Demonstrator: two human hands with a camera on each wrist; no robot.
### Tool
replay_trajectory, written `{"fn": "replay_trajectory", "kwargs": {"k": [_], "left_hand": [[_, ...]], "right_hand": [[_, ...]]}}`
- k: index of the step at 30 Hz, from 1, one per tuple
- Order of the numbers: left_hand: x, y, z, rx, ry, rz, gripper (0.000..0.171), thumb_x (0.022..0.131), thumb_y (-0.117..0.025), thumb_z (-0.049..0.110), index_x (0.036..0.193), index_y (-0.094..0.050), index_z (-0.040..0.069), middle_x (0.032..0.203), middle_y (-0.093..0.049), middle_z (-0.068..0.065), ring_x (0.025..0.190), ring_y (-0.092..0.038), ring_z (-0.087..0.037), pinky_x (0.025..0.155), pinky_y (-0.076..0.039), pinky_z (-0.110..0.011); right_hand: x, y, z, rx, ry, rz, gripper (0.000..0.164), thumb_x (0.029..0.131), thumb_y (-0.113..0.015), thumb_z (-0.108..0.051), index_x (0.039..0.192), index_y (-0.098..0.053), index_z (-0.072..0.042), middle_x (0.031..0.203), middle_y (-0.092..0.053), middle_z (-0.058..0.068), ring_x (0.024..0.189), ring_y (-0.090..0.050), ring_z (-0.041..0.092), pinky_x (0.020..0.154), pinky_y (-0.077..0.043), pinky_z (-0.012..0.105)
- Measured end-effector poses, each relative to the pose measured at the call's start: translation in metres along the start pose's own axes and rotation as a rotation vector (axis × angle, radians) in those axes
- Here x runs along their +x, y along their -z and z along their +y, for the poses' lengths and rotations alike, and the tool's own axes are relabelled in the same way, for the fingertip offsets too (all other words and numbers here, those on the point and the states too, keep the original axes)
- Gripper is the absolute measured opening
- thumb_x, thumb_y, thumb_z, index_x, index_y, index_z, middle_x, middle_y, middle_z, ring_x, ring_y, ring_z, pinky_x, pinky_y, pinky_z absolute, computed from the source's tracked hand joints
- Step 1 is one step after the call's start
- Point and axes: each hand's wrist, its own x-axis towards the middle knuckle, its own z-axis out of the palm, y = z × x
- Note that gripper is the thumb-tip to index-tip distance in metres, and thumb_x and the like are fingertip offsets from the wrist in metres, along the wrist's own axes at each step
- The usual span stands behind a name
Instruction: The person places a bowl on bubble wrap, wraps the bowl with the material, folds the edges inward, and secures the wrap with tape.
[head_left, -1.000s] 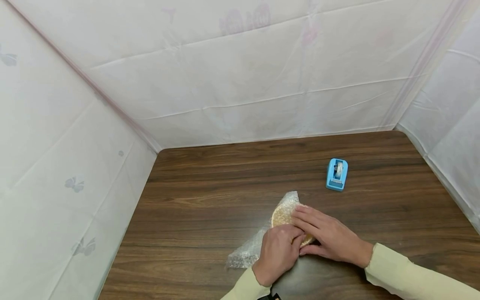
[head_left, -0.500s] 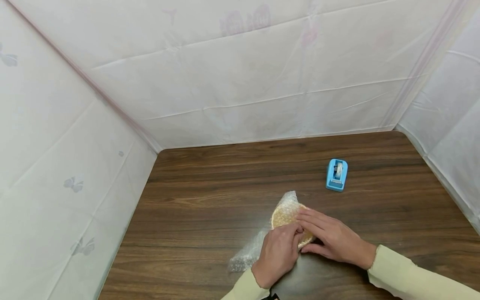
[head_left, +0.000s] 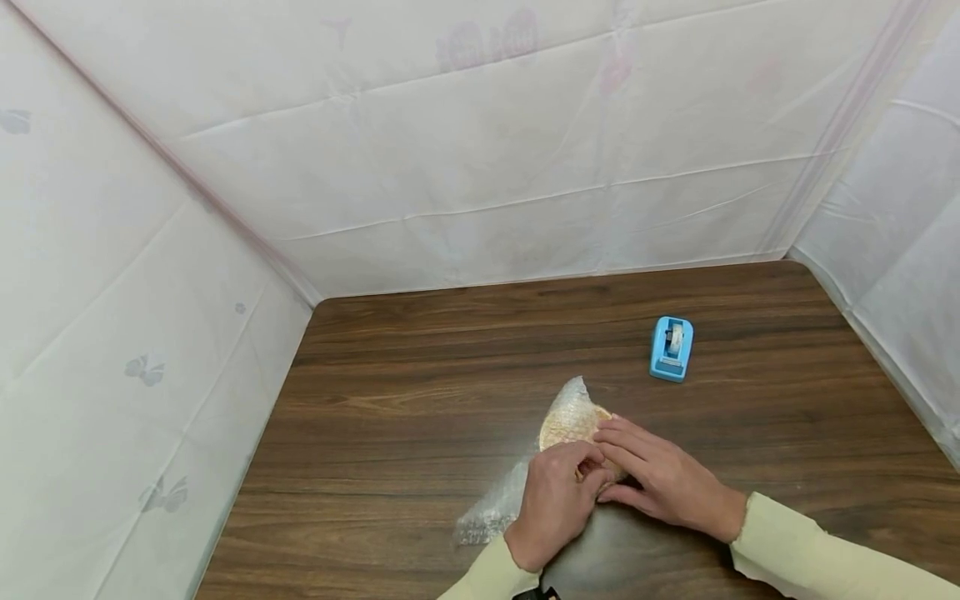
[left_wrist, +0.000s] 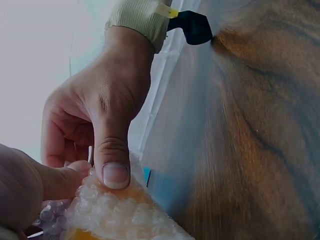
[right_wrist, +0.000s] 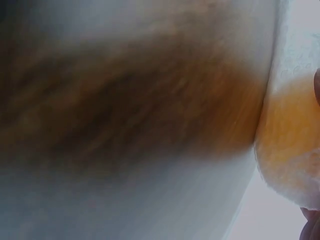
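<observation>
A round, flat, yellowish thing [head_left: 566,429] lies on the table inside bubble wrap [head_left: 491,508]; its kind is hard to tell through the wrap. My left hand [head_left: 553,498] pinches the wrap on its near left side with bent fingers. From the right, my right hand [head_left: 667,477] grips the bundle, fingers over the top and thumb along the near edge. The left wrist view has the right thumb [left_wrist: 112,150] on the bubble wrap [left_wrist: 130,215], with part of my left hand [left_wrist: 20,187] beside it. Orange-yellow colour of the wrapped thing [right_wrist: 290,130] shows in the right wrist view.
A light blue tape dispenser [head_left: 672,348] with a roll of tape stands behind and right of the hands. The brown wood-grain table [head_left: 390,433] is bordered by pale hanging sheets [head_left: 465,183] at the back and sides.
The left fingers shift slightly over the bundle, and a small gap now shows between thumb and forefinger. The wrap's upper tip leans a little left. The right hand stays nearly in place.
</observation>
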Motion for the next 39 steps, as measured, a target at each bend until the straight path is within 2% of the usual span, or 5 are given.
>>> {"fn": "replay_trajectory", "kwargs": {"k": [4, 7, 19, 30, 39], "left_hand": [[0.0, 0.0, 0.0, -0.138, 0.094, -0.016, 0.022, 0.079, -0.091, 0.017, 0.088, -0.071, 0.014, 0.078, -0.075, 0.003, 0.068, -0.062, 0.006, 0.065, -0.047, -0.005], [0.0, 0.0, -0.001, -0.172, 0.109, -0.037, 0.023, 0.079, -0.091, 0.018, 0.088, -0.07, 0.013, 0.078, -0.075, 0.002, 0.067, -0.061, 0.007, 0.064, -0.048, -0.005], [0.001, 0.006, -0.015, -0.245, -0.033, -0.139, 0.02, 0.084, -0.087, 0.017, 0.091, -0.069, 0.012, 0.08, -0.077, 0.0, 0.07, -0.068, 0.002, 0.067, -0.05, -0.006], [0.002, 0.01, -0.014, -0.267, 0.031, -0.173, 0.038, 0.081, -0.089, 0.011, 0.103, -0.058, 0.009, 0.087, -0.067, -0.003, 0.075, -0.064, -0.005, 0.072, -0.051, -0.009], [0.002, 0.011, -0.016, -0.228, -0.08, -0.173, 0.028, 0.086, -0.086, 0.017, 0.1, -0.062, 0.012, 0.09, -0.067, 0.001, 0.081, -0.066, -0.007, 0.077, -0.051, -0.009]], "right_hand": [[0.001, -0.002, 0.001, 0.019, 0.014, 0.022, 0.045, 0.104, -0.06, -0.043, 0.128, -0.072, -0.006, 0.13, -0.071, 0.012, 0.118, -0.068, 0.032, 0.125, -0.032, 0.025], [0.002, -0.003, 0.001, 0.029, 0.027, 0.035, 0.043, 0.105, -0.058, -0.041, 0.126, -0.073, -0.005, 0.129, -0.072, 0.012, 0.116, -0.069, 0.033, 0.124, -0.033, 0.027], [0.003, -0.004, 0.0, 0.056, 0.047, 0.053, 0.034, 0.107, -0.058, -0.036, 0.117, -0.077, -0.009, 0.116, -0.077, 0.002, 0.113, -0.071, 0.033, 0.124, -0.035, 0.03], [0.003, -0.008, -0.001, 0.117, 0.084, 0.088, 0.029, 0.106, -0.06, -0.028, 0.112, -0.078, -0.007, 0.111, -0.078, 0.004, 0.111, -0.068, 0.029, 0.128, -0.03, 0.038], [0.003, -0.008, 0.001, 0.137, 0.098, 0.079, 0.029, 0.108, -0.057, -0.024, 0.093, -0.078, -0.013, 0.105, -0.077, -0.001, 0.105, -0.068, 0.023, 0.13, -0.027, 0.042]]}}
